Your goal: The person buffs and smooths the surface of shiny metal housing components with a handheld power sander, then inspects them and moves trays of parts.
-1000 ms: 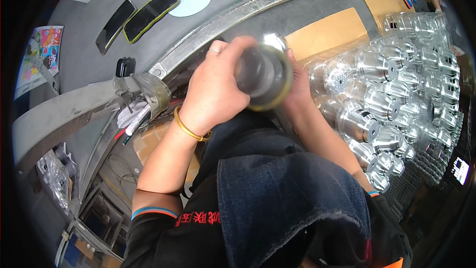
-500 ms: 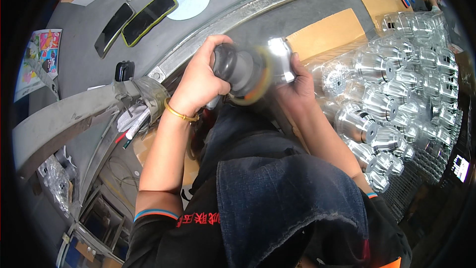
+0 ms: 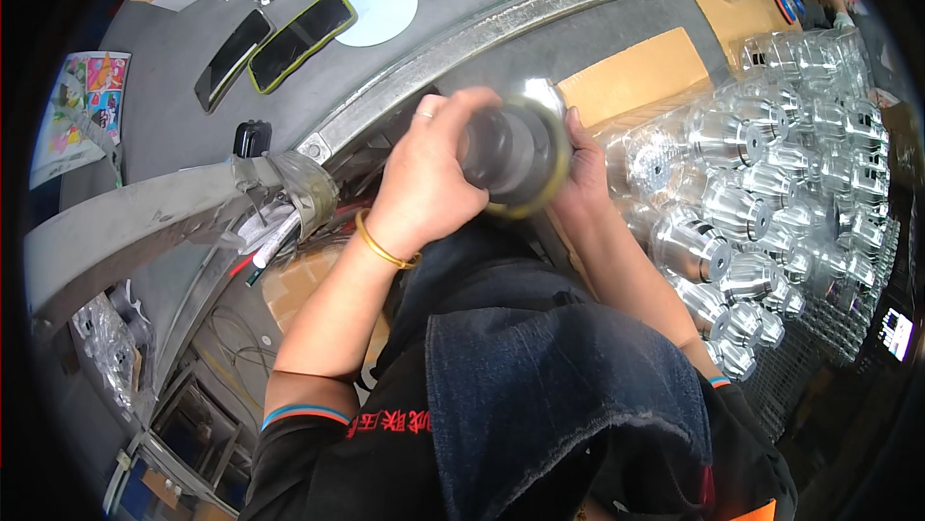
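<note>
My left hand (image 3: 426,172), with a ring and a gold bangle, is wrapped round the dark grey head of a hand-held power polisher (image 3: 501,157). The polisher's round pad, yellow at the rim, is smeared by motion. A shiny silver metal cup-shaped part (image 3: 542,94) shows just past the pad, which hides most of it. My right hand (image 3: 586,174) grips this part from the right, thumb up. Pad and metal part overlap in view; whether they touch I cannot tell.
Many similar silver parts (image 3: 732,208) lie in clear plastic wrap on the right. Behind them is a cardboard sheet (image 3: 636,78). Two phones (image 3: 301,42) and a white disc (image 3: 379,10) rest on the grey table (image 3: 405,68). A curved metal bar (image 3: 145,222) crosses at left.
My left hand has moved the polisher to the right and turned it, so its pad now covers most of the metal part. My right hand has stayed nearly in place.
</note>
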`<state>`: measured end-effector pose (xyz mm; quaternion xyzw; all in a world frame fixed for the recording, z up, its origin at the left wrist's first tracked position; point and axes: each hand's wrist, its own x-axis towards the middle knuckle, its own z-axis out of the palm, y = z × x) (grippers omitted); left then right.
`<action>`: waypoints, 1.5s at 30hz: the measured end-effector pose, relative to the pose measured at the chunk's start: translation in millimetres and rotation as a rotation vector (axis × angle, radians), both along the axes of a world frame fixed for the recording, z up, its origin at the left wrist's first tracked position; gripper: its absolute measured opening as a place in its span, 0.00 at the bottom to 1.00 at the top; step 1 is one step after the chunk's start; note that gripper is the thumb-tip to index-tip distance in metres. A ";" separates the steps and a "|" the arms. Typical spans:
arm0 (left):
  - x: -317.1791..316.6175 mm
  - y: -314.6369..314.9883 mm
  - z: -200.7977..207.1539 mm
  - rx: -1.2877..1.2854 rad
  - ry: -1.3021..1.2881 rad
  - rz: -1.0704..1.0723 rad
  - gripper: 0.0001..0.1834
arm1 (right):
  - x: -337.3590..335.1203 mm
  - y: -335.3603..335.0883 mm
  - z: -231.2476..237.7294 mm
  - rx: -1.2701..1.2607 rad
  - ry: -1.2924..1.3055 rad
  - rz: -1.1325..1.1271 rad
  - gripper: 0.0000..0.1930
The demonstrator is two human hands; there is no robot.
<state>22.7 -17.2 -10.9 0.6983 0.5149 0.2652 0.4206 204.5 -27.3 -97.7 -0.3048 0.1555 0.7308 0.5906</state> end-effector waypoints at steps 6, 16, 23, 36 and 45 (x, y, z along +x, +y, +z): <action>-23.5 9.2 -48.3 0.067 -0.041 0.180 0.38 | -9.7 -0.9 14.7 -0.103 0.080 -0.050 0.18; -19.0 43.9 -42.5 0.108 -0.037 0.299 0.41 | 19.4 4.8 109.8 0.468 0.181 0.054 0.22; 65.3 55.3 -39.6 0.366 0.195 -0.024 0.44 | 33.6 -16.1 157.1 0.596 0.186 -0.065 0.22; 101.5 92.3 -47.7 0.358 0.003 -0.234 0.41 | 60.0 -54.0 169.2 0.729 0.166 -0.045 0.29; 72.7 -0.3 80.1 -0.056 -0.866 -0.382 0.51 | 48.2 -45.9 170.2 0.729 0.390 0.060 0.38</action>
